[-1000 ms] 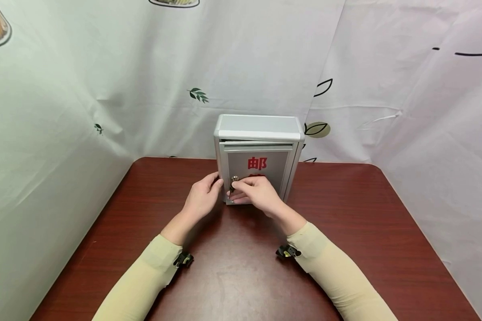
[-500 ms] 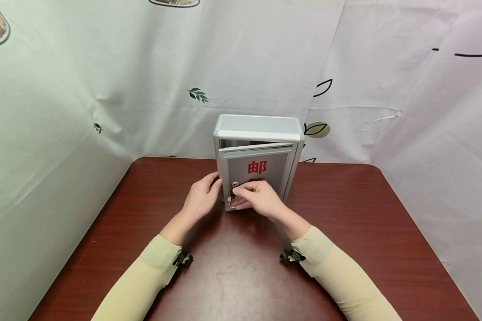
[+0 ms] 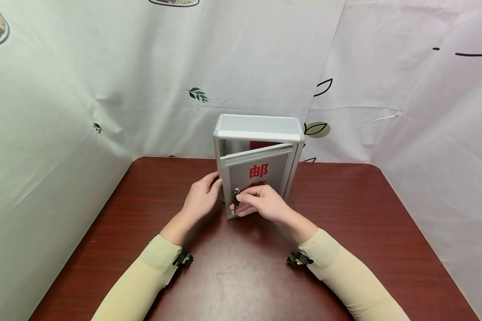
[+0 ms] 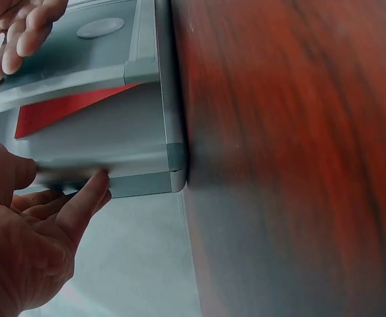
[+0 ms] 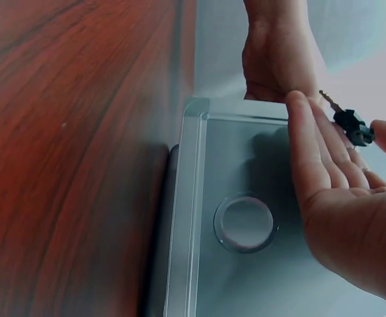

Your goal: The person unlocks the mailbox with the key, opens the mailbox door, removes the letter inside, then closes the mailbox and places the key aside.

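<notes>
A silver-grey mailbox [image 3: 261,122] with red characters stands upright on the table. Its front door [image 3: 279,171] is ajar, swung out at the left edge. My left hand [image 3: 201,196] grips the mailbox's left side, thumb at the front frame and fingers along the side panel. At the door's lock [image 3: 236,191], my right hand [image 3: 267,203] pinches a key between thumb and index finger, the other fingers lying at the door edge. Beside the thumb in the right wrist view hangs a black-headed key [image 5: 353,125]. Something flat and red [image 4: 61,111] shows inside the mailbox.
The reddish-brown wooden table [image 3: 241,276] extends in front and to both sides. White printed cloth [image 3: 261,53] hangs close behind the mailbox and along the left and right. A clear round disc [image 5: 247,222] sits low on the door.
The door has swung further outward, its left edge coming toward me with my right hand and the key. The gap at the top has widened, showing the red inside. My left hand stays put.
</notes>
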### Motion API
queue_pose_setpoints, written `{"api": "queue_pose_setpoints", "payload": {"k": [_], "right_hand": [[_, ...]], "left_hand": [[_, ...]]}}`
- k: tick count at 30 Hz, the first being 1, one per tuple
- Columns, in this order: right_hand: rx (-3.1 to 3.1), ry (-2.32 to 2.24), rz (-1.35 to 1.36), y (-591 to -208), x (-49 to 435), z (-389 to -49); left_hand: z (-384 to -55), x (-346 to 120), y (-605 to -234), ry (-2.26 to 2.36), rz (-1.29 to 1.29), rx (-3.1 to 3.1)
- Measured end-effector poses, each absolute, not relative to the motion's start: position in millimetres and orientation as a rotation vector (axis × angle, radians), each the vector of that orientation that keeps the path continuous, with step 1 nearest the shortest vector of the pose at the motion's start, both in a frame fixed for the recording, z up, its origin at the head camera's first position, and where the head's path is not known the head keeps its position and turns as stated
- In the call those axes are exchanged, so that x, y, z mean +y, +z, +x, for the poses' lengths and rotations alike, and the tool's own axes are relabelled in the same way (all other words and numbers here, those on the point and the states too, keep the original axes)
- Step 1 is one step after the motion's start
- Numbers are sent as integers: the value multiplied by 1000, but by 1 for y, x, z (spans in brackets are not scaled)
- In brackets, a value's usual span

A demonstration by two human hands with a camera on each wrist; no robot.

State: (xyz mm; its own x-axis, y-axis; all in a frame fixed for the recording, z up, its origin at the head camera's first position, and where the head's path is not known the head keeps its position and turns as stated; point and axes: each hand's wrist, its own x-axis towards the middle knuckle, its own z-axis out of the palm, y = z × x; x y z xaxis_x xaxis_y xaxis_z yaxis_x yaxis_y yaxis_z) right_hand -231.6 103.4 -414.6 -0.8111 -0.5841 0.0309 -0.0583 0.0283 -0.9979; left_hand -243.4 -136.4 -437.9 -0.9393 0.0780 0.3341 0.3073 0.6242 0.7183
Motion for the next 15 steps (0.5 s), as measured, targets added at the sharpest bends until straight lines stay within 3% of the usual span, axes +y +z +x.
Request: {"api": "queue_pose_setpoints", "payload": {"k": [15], "right_hand": [[1946,-1673,-828,-414,126,-228]], "left_hand": [[-244,-137,-440,-1233,-313,-2560]]}}
